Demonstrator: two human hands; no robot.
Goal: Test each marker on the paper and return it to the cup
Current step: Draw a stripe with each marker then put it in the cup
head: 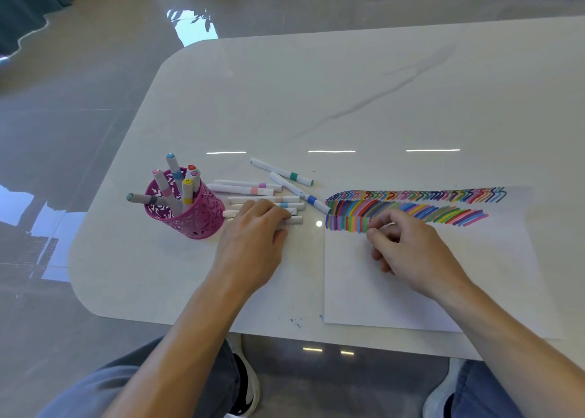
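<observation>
From the head view, the left hand (253,228) lies flat, fingers spread over loose markers (262,200) on the worktop (316,101), gripping none. At nine o'clock of them stands the cup (186,215), holding several markers. The right hand (408,246), fingers curled with nothing visibly held, rests on the paper (411,291) at three o'clock.

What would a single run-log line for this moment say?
left hand: on loose markers | right hand: on paper | cup: part filled
</observation>
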